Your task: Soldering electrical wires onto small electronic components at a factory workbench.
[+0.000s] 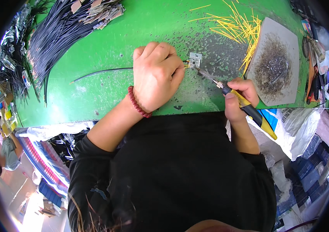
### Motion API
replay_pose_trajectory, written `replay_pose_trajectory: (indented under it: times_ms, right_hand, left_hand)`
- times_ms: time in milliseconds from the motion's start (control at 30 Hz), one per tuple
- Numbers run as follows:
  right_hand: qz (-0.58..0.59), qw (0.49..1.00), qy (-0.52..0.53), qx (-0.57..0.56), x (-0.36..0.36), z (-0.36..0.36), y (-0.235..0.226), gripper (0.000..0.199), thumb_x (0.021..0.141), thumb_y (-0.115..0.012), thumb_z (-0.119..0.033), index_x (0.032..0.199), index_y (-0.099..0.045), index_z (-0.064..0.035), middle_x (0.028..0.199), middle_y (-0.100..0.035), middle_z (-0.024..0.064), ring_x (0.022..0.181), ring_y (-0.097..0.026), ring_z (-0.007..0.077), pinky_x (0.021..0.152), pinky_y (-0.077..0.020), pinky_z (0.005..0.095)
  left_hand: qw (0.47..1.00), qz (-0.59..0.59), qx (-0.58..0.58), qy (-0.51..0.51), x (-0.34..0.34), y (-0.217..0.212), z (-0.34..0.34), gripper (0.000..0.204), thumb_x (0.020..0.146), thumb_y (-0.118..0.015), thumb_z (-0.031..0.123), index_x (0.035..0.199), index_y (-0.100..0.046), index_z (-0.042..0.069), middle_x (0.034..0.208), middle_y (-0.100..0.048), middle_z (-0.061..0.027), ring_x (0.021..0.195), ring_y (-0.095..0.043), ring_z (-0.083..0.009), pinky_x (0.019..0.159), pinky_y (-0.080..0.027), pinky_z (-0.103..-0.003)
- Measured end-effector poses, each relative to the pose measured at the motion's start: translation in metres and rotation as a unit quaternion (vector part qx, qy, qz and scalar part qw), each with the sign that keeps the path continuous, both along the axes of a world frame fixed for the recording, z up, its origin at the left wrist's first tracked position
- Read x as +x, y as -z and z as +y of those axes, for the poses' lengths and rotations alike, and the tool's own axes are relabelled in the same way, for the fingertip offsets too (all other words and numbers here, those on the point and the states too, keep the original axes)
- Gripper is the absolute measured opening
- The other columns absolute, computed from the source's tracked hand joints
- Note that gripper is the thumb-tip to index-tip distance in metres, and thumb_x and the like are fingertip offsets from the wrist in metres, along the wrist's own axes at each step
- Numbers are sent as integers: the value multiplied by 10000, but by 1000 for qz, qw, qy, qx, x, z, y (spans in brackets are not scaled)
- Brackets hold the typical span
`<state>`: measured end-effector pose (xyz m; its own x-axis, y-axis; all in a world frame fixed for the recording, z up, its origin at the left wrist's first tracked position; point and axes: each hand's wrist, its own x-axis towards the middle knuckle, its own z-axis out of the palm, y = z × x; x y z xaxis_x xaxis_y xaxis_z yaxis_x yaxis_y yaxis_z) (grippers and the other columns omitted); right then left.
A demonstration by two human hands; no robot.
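Observation:
My left hand (156,73), with a dark red bead bracelet at the wrist, is closed around a black cable (106,70) whose free end trails left over the green table. Thin wire ends come out past its fingertips and meet a small pale circuit board (195,58). My right hand (241,98) grips a yellow-and-black soldering iron (253,112). Its tip points up and left and is at the lower edge of the board; whether it touches cannot be told. My left fingers hide the middle of the cable.
A large bundle of black cables (58,34) lies at the far left, with cut boards (104,13) on its end. Loose yellow wires (236,27) are scattered at the back right, beside a grey, soot-stained slab (259,73). Hand tools (313,77) line the right edge.

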<state>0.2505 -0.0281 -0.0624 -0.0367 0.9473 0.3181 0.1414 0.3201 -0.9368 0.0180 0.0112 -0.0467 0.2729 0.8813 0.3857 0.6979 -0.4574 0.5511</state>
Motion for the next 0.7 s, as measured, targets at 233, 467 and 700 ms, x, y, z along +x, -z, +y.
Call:
replay_pose_trajectory:
  times_ms: [233,467,700]
  right_hand:
    - [-52,996,-30,60,-3,4,-4,207,789,-696,-139,901,-591,0,605,-503,20,496,-401,88,464,-294,244]
    - [-33,997,11,67,3,-3,0,283,818,-712,-154,1010,-584,11,779,-594,88,613,-512,93,539,-388,233]
    - [-148,985,-78,31,-26,29,-16,266,913,-664,-100,1159,-607,-15,836,-727,130,555,-581,100,522,-483,234]
  left_hand:
    - [1000,-2,-1,3,1,0,-2,111,669,-748,73,716,-654,109,839,-562,-9,803,-542,-212,736,-371,-365]
    - [1000,-4,12,1,2,1,4,93,663,-709,90,661,-619,115,829,-575,-3,804,-553,-205,730,-370,-366]
    - [1000,4,-18,-18,-19,-24,-4,205,631,-770,100,814,-678,110,894,-607,-26,852,-568,-239,780,-395,-377]
